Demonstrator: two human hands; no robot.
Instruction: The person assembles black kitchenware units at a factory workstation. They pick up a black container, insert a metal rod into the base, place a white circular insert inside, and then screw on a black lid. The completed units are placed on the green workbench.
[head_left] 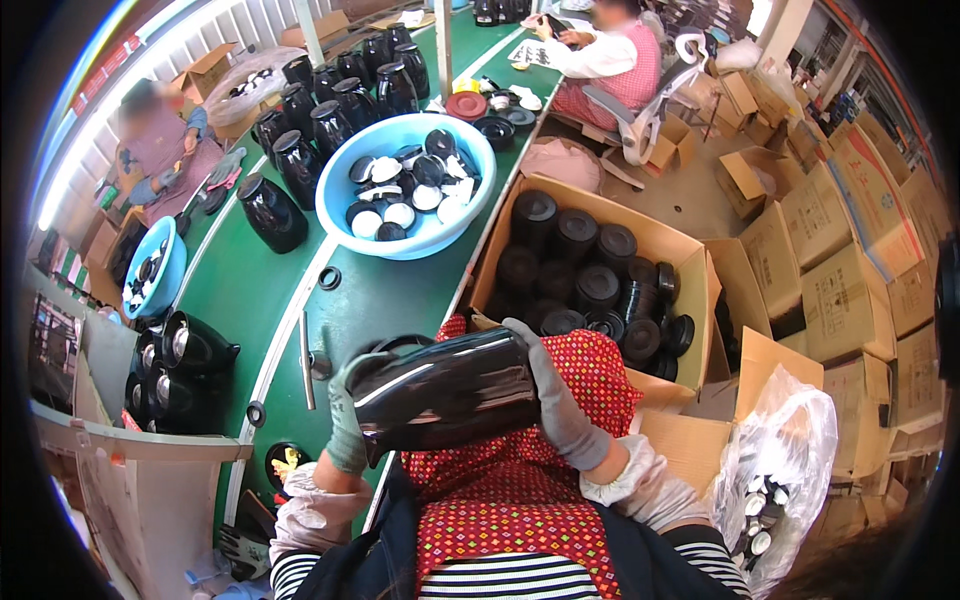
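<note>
A glossy black jug body (445,390) lies sideways in front of my chest, over a red patterned apron. My left hand (347,425), in a grey-green glove, grips its left end. My right hand (555,395), in a grey glove, wraps over its right end from above. Just behind the jug runs the edge of the green work table (390,300). To my right, an open cardboard box (690,255) holds several black round parts stacked in columns.
A light blue basin (470,215) of black and white caps sits on the table, with several black jugs (300,150) behind it. Another blue basin (160,270) and jugs are at left. Two other people work further along. Cardboard boxes (850,280) and a plastic bag (790,450) stand at right.
</note>
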